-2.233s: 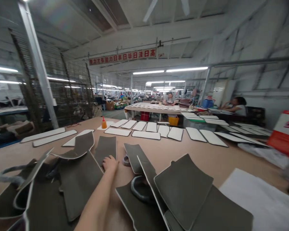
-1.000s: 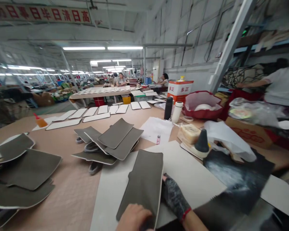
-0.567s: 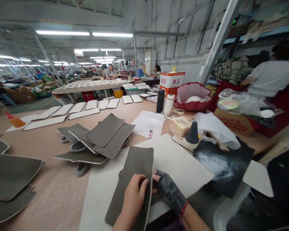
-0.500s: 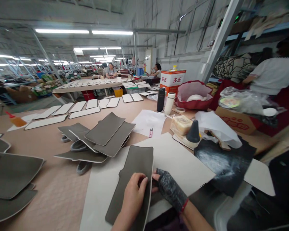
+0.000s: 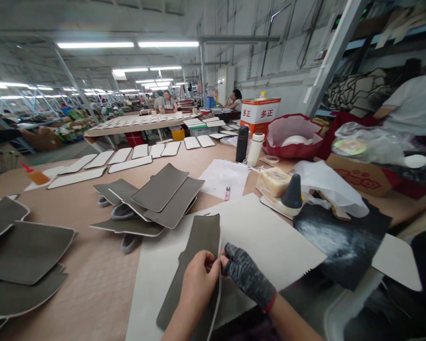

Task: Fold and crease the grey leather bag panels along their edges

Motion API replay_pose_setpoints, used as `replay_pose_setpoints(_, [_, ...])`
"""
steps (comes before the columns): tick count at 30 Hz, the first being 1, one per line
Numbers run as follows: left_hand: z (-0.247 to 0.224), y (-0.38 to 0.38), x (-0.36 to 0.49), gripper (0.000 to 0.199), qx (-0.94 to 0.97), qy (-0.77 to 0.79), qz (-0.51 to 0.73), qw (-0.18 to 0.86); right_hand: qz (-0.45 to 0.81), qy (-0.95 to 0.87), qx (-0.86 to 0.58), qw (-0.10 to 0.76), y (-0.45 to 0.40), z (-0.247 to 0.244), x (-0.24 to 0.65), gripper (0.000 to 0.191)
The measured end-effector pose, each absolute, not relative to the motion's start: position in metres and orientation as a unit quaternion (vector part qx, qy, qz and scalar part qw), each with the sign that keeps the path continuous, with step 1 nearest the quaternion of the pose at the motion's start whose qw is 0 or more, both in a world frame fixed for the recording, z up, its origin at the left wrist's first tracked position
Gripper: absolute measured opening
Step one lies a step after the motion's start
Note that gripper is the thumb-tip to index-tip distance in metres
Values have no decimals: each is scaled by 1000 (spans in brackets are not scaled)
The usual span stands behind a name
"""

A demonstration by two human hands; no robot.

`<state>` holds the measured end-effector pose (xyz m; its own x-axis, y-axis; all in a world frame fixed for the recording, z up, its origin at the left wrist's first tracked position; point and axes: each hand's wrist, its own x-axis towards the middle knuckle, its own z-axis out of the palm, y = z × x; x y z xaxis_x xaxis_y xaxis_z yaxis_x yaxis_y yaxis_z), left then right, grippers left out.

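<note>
A dark grey felt panel (image 5: pixel 199 241) with white edge binding lies on a white sheet (image 5: pixel 270 241), its right edge curled up. My left hand (image 5: pixel 199 284) grips that edge from the left. My right hand (image 5: pixel 246 277), in a black fingerless glove with a red band, pinches the same edge from the right. The panel's lower end runs out of view behind my left forearm. Beyond it, a pile of similar panels (image 5: pixel 159 187) sits on the tan table (image 5: pixel 81 265), with more panels (image 5: pixel 24 251) at the left.
Grey loops (image 5: pixel 122 211) show under the pile. White-edged pale panels (image 5: pixel 131 164) lie in rows behind it. Small scissors (image 5: pixel 227 193), a bottle (image 5: pixel 242 144), a black cone (image 5: pixel 292 192) and a black sheet (image 5: pixel 341 241) are on the right. A co-worker (image 5: pixel 415 104) stands at far right.
My hands have closed together on the panel's right edge, which now bends upward. The view has shifted slightly, so the table items sit a little differently in the picture.
</note>
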<state>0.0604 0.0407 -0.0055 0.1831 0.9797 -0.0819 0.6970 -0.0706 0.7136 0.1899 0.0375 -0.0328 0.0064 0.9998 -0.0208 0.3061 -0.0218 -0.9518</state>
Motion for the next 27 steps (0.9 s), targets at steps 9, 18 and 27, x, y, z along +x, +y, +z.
replay_pose_setpoints(9, [12, 37, 52, 16, 728, 627, 137, 242, 347, -621, -592, 378, 29, -35, 171, 23])
replay_pose_setpoints(18, [17, 46, 28, 12, 700, 628, 210, 267, 400, -566, -607, 388, 33, -34, 186, 13])
replay_pose_setpoints(27, [17, 39, 34, 14, 656, 605, 294, 343, 563, -480, -556, 380, 22, -10, 153, 29])
